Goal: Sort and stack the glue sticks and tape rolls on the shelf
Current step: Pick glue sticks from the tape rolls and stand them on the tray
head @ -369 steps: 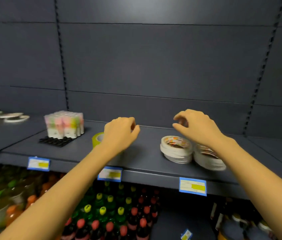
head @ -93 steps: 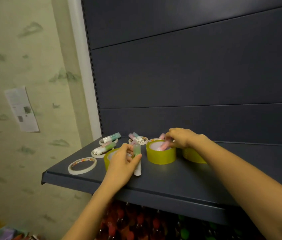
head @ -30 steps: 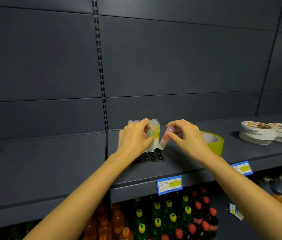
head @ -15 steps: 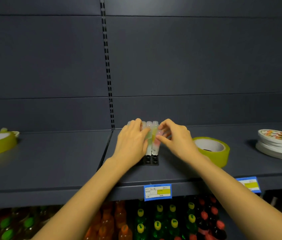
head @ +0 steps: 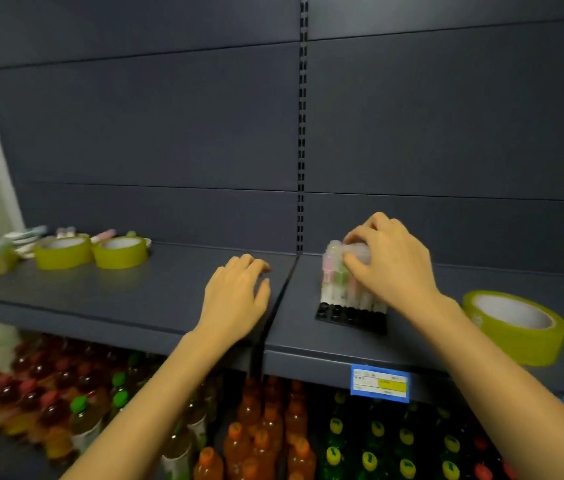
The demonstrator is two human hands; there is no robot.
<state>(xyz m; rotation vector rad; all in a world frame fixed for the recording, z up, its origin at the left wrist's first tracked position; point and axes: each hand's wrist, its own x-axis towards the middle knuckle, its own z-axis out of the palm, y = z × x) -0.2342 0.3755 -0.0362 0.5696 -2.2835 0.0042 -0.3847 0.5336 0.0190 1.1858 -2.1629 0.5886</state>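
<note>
Glue sticks [head: 335, 283] near yellow tape roll [head: 523, 344]

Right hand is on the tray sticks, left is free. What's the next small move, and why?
Probably reach the left hand toward the loose sticks lying among the tape rolls at far left. It holds nothing, those sticks are unsorted, and the right hand grips the upright sticks in the tray, whose front holes show empty.

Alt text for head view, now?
A right hand grips the tops of upright glue sticks standing in a black tray on a dark shelf; the left hand is open just left of them. Yellow tape rolls sit at far left and right.
</note>
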